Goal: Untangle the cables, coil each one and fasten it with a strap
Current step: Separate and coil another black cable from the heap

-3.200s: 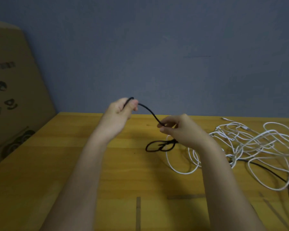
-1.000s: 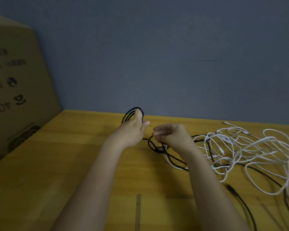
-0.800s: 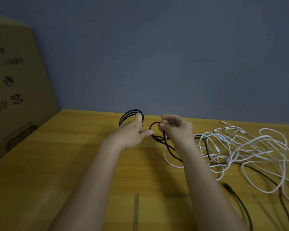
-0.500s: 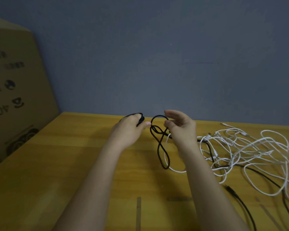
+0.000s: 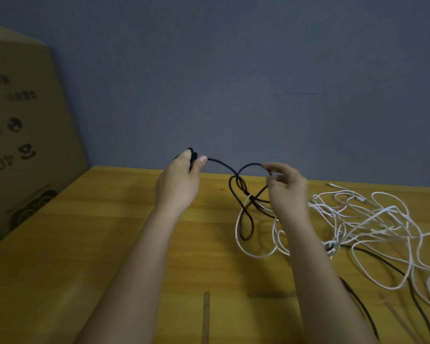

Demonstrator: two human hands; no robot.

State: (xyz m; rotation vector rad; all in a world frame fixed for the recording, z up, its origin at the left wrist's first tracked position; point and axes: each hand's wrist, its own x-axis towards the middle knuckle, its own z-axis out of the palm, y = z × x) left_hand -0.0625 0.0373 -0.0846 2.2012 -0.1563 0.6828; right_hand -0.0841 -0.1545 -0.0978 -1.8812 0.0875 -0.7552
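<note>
Hands pulled apart: left hand (image 5: 181, 177) grips coiled black cable (image 5: 241, 194), right hand (image 5: 284, 187) pinches its next loop, seemingly snagged on white cables (image 5: 358, 219) at 3 o'clock; untangling unfinished.

Table (image 5: 109, 232): yellow wood, smooth, low sheen, grain visible. Black cable (image 5: 233, 192): matt, rubbery-looking jacket. White cables (image 5: 372, 219) right of it: smooth plastic jacket, slightly glossy. Box (image 5: 23, 135) left of the table: plain brown cardboard, matt, black print. Wall (image 5: 233, 70) behind the table: flat grey-blue paint, matt.
</note>
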